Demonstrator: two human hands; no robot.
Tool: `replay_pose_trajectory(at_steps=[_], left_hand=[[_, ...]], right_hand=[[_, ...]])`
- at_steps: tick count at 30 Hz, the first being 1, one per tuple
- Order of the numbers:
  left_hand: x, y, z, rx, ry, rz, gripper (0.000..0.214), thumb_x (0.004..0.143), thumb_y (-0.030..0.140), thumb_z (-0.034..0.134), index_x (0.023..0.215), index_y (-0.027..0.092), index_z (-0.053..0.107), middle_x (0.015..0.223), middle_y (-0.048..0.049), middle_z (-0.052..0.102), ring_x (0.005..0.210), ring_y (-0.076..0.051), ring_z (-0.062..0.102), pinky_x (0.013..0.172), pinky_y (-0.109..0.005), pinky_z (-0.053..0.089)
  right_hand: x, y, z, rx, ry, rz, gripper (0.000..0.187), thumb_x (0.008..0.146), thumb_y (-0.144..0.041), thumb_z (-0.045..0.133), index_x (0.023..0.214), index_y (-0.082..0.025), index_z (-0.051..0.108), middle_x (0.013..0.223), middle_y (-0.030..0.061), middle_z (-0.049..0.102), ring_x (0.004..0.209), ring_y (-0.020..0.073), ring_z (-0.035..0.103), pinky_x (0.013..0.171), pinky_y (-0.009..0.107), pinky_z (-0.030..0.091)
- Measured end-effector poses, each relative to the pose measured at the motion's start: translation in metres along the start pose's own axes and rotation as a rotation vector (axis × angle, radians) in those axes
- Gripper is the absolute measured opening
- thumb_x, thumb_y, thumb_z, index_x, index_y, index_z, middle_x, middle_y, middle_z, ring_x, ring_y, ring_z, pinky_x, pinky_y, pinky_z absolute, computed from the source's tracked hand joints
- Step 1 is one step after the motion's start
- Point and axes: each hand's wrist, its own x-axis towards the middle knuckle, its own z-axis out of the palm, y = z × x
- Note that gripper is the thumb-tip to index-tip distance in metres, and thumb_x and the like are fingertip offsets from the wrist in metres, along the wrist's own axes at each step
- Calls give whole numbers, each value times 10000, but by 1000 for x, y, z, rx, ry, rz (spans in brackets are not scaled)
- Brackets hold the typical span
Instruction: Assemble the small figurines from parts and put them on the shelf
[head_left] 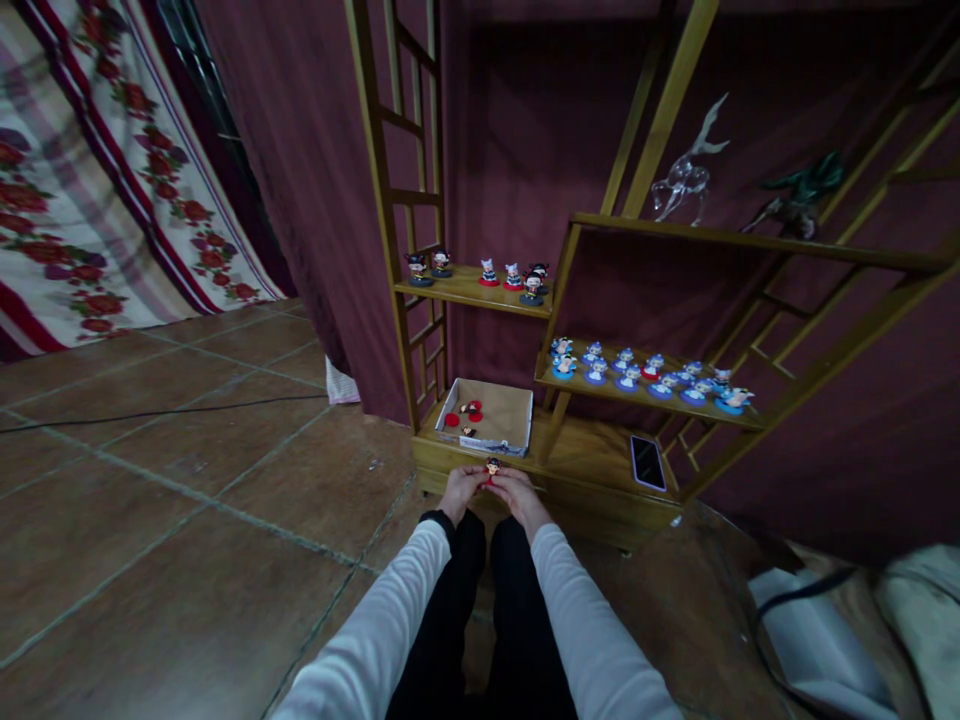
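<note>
Both my hands meet in front of a low wooden shelf unit (600, 470). My left hand (459, 490) and my right hand (517, 492) together pinch a tiny figurine (493, 468) with a dark head and a red base. Just beyond it stands an open cardboard box (487, 415) with a few red bases and small pieces inside. A shelf on the left (472, 290) carries several figurines on dark and red bases. Another shelf to the right (645, 395) holds several figurines on blue bases.
A phone (648, 462) lies on the bottom board at the right. A glass deer (686, 175) and a dark green ornament (802, 195) stand on the top shelf. Maroon curtains hang behind, a floral cloth at far left. A cable (150, 410) crosses the tiled floor.
</note>
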Motion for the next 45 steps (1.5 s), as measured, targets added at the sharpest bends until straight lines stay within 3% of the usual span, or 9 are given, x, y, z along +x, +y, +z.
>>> replay_pose_trajectory(at_steps=[8,18,26,32,38,45], left_hand=[[-1,0,-1,-64,-33,61,266,508,195,734,752,112,670,558,-6,612,476,-77,494,502,-204,361],[8,-8,-9,-85,-84,13,299,530,261,724,789,122,672,643,-33,640,541,-89,517,550,-209,358],[13,-8,-12,-97,-151,15,202,535,252,695,675,115,646,603,-24,608,500,-70,477,501,-191,341],[12,-6,-11,-113,-99,-25,114,551,222,637,556,137,561,527,6,544,481,-73,461,493,-196,353],[13,-9,-11,-125,-93,-37,92,571,196,624,628,133,588,573,2,575,508,-71,496,518,-189,370],[12,-5,-11,-140,-121,-62,263,554,244,722,779,122,663,691,-44,654,559,-88,548,540,-199,383]], right_hand=[[5,1,-8,44,-43,15,266,532,-137,704,790,-157,646,809,35,699,787,175,652,844,353,476],[-2,-5,-4,8,-44,37,256,580,-171,673,833,-163,630,814,51,704,795,187,661,838,374,479],[-9,-12,3,-22,-47,38,278,573,-230,689,839,-173,631,822,57,703,815,197,655,811,368,479],[-10,-13,3,-37,-42,24,292,556,-231,702,836,-180,636,820,47,699,803,188,650,806,354,470],[-8,-11,2,-16,-28,2,302,541,-224,704,831,-179,631,803,35,697,784,177,648,808,347,464],[-5,-11,3,3,13,12,278,539,-214,701,803,-173,625,757,35,694,754,175,652,795,343,472]])
